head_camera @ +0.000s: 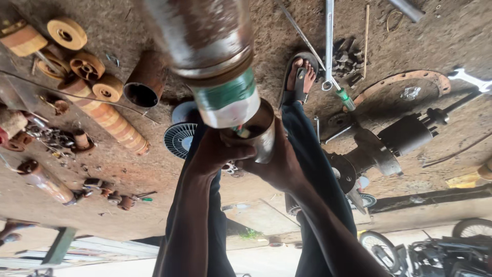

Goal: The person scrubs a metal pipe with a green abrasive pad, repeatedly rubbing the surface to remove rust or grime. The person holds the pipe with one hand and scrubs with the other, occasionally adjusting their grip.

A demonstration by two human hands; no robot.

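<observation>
Head view: scene appears upside down, both forearms rising from the bottom edge.
Left hand: closed around the lower end of the big cylinder, fingers curled on its rim.
Right hand: gripping the short metal sleeve from beside and below.
Cylinder: metal, with a green band, directly above both hands, its end touching the sleeve.
Beside the right hand: a sandalled foot, spanner and motor housing on the dirt floor.
Beside the left hand: finned disc, rusty pipe.

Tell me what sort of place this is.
Likely an open-air repair workshop on a dirt floor: rusty pump parts lie scattered, a spanner rests nearby, and both hands grip a metal cylinder.
</observation>
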